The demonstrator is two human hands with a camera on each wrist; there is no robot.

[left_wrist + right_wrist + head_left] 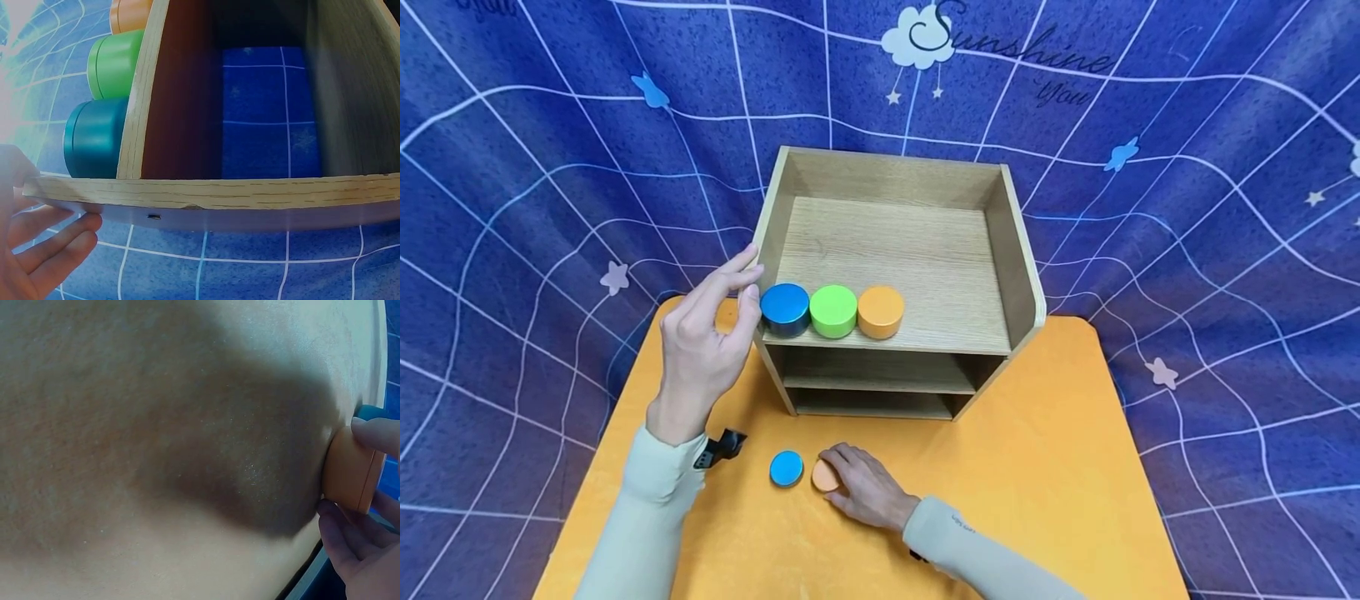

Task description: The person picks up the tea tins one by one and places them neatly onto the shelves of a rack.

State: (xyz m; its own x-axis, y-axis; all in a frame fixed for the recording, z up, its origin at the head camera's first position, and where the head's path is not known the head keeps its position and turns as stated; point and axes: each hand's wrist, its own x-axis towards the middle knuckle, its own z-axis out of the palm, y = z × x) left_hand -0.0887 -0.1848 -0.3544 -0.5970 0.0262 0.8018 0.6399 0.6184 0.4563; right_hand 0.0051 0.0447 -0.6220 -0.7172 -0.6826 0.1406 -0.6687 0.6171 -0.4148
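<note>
On the table my right hand [868, 486] grips a small orange round canister [824, 476]. In the right wrist view, thumb and fingers lie on opposite sides of that orange canister [349, 470]. A blue round canister [786, 469] stands just left of it. My left hand [706, 337] is at the left side panel of a wooden shelf unit [895, 250], fingers extended. In the left wrist view its fingers [65, 247] lie along the panel's outer side; firm contact is unclear. Blue [786, 310], green [833, 311] and orange [881, 312] canisters stand in a row on the top shelf's front edge.
Two lower compartments [880, 369] open toward me beneath the top shelf. The orange-covered table [1037, 467] stretches around the unit. Behind and at both sides hangs a blue patterned curtain [625, 150]. A black wrist camera [722, 448] juts from the left wrist.
</note>
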